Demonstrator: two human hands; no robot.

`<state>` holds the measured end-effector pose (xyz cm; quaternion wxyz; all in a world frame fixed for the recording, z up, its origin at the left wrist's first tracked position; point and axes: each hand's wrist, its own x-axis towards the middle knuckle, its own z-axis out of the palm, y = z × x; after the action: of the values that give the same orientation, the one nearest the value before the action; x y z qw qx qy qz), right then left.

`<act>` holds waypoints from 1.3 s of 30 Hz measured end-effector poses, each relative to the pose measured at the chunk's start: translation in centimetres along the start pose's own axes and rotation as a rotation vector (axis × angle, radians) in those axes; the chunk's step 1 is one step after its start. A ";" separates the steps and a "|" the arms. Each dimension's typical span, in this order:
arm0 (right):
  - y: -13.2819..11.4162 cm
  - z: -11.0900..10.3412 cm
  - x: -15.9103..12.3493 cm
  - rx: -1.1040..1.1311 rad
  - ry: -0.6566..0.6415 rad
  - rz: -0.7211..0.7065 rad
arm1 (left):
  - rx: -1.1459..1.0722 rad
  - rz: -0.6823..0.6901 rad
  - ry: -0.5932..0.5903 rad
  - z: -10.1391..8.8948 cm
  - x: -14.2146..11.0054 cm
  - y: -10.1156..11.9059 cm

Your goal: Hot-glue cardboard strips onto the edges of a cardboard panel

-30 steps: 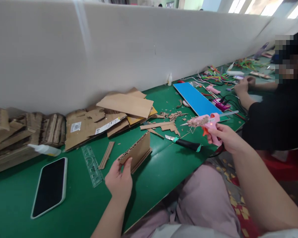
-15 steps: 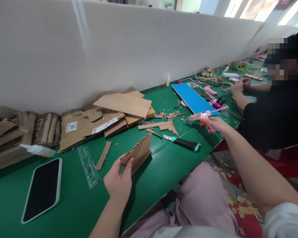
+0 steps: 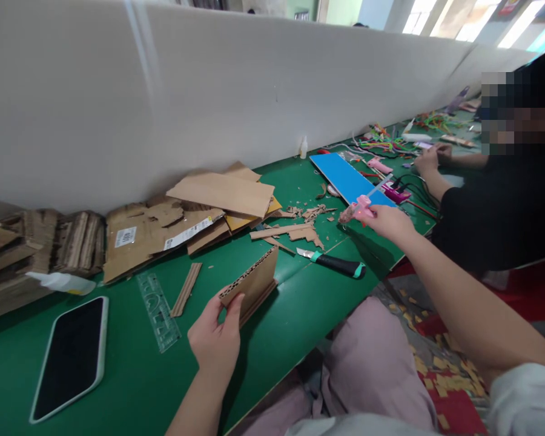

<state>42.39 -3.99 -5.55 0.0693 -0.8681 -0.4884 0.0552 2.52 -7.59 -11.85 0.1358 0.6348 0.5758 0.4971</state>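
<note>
1. Cardboard piece (image 3: 255,280) is in the left hand (image 3: 215,333), just left of the knife (image 3: 338,264); that grip is closed, thumb against one face, fingers mostly hidden behind.
2. The right hand (image 3: 393,224) has its grip wrapped around a pink glue gun (image 3: 364,208), tip slanting down beside torn scraps (image 3: 318,212); whether the trigger is pressed, I cannot tell.
3. Good handling, I judge, means a light pinch — firm enough to steady the work without crushing its corrugated edge — and fingers clear of a tip that is probably hot.
4. The exposed blade between the hands deserves a wide berth.
5. The green tabletop (image 3: 295,327) carries flat cardboard (image 3: 227,192), a clear ruler (image 3: 158,312), a phone (image 3: 70,357) and a blue board (image 3: 347,180).
6. Behind runs a white partition (image 3: 209,91); at the right sits a co-worker in black (image 3: 485,212).
</note>
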 end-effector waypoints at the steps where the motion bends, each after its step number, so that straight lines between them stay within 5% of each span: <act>1: -0.3 0.0 -0.3 -0.038 0.022 -0.010 | 0.006 0.004 0.000 0.0 0.0 0.1; 7: -0.4 0.1 -2.0 -0.132 0.138 -0.053 | 0.021 0.030 -0.019 -0.2 0.2 0.6; 11: 0.9 -0.6 -2.6 0.540 0.179 0.068 | 0.021 0.045 -0.010 -0.2 0.3 0.5; 13: 1.3 -0.9 -3.2 0.889 0.107 0.088 | 0.015 0.047 -0.014 -0.1 0.2 0.4; 21: -0.3 -1.1 -7.2 1.491 -0.409 -0.044 | 0.019 0.034 -0.017 0.2 0.2 0.6; 27: -4.0 -1.7 -9.0 1.758 -0.640 -0.157 | -0.037 0.255 0.066 0.1 0.9 0.9; 30: -7.6 -1.9 -10.8 1.777 -0.545 -0.203 | -0.066 0.417 0.155 -0.3 1.7 1.4; 34: -12.4 -0.7 -14.7 1.680 -0.147 -0.185 | -0.074 0.467 0.258 -0.7 2.3 0.8; 39: -14.0 2.1 -18.2 1.352 -0.163 -0.174 | -0.018 0.523 0.286 -1.2 2.1 -0.4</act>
<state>20.89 -12.22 -4.67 0.5632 -0.5848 -0.4183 0.4072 1.03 -6.15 -10.62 -0.0740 0.6839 0.4016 0.6046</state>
